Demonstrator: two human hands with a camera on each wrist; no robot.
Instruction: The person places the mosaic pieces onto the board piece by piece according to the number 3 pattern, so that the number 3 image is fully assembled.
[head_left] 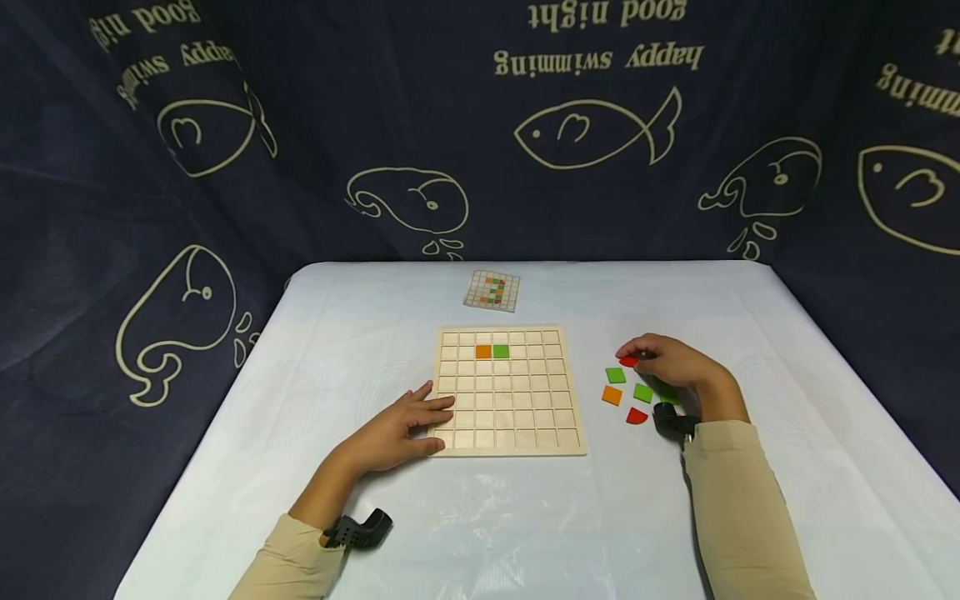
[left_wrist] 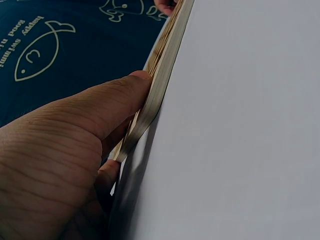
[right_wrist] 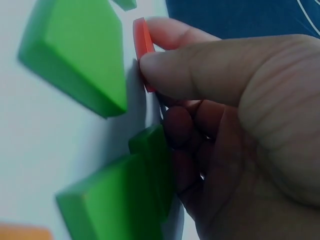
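Note:
A square wooden grid board (head_left: 517, 392) lies on the table, with an orange square tile (head_left: 483, 352) and a green square tile (head_left: 501, 352) side by side in its second row. My left hand (head_left: 401, 429) rests on the board's left edge with fingers extended; in the left wrist view its thumb (left_wrist: 117, 97) lies along the board's side. To the right of the board, my right hand (head_left: 671, 362) pinches a red tile (right_wrist: 144, 52) between thumb and forefinger, seen edge-on in the right wrist view. Green tiles (right_wrist: 80, 55) lie close by that hand.
Around the right hand lie loose pieces: green squares (head_left: 615, 375), an orange square (head_left: 612, 395) and a red round-edged tile (head_left: 637, 416). Behind the board lies a small pattern card (head_left: 492, 291) printed with a coloured grid. A dark printed cloth (head_left: 420, 100) hangs beyond the white table (head_left: 360, 292).

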